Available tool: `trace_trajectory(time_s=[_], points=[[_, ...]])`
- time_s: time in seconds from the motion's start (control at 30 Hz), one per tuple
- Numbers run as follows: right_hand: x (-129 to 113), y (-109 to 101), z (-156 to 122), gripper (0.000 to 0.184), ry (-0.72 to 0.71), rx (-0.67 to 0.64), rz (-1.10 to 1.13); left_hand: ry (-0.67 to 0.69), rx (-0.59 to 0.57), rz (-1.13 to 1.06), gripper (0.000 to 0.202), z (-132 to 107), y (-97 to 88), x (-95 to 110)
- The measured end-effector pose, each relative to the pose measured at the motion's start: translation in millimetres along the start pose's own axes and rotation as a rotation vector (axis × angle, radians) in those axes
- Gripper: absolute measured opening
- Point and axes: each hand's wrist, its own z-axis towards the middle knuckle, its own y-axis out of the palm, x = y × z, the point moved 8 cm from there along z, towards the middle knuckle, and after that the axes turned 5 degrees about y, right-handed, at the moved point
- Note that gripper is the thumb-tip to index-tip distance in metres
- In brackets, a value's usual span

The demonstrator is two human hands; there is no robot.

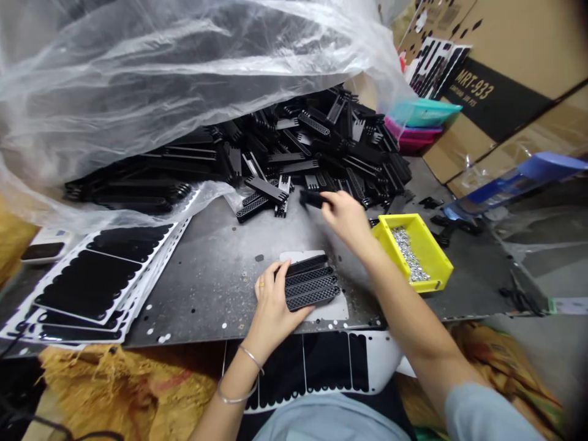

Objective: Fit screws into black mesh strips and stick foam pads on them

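Observation:
My left hand [272, 301] rests on the grey work board [215, 275] and grips a row of several black perforated plastic strips [312, 283] lying side by side on a white sheet. My right hand [345, 215] reaches forward to the edge of a big heap of the same black parts [303, 147] and pinches one black piece [312, 198]. Clear plastic film [160, 73] partly covers the heap.
A yellow tray of small silver screws [413, 248] sits right of my right arm. Sheets of black oval stickers [101, 275] lie at the left, another sheet [316, 361] on my lap. Cardboard boxes [514, 73], coloured trays [420, 119] and a blue tool [514, 180] stand at the right.

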Motion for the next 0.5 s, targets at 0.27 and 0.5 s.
trace_trajectory(time_s=[0.27, 0.5], points=[[104, -9, -188, 0.045, 0.524, -0.569, 0.841, 0.079, -0.141, -0.052, 0.097, 12, -6.1, 0], [92, 40, -204, 0.046, 0.531, -0.573, 0.955, 0.163, -0.155, -0.062, 0.076, -34, -37.3, 52]])
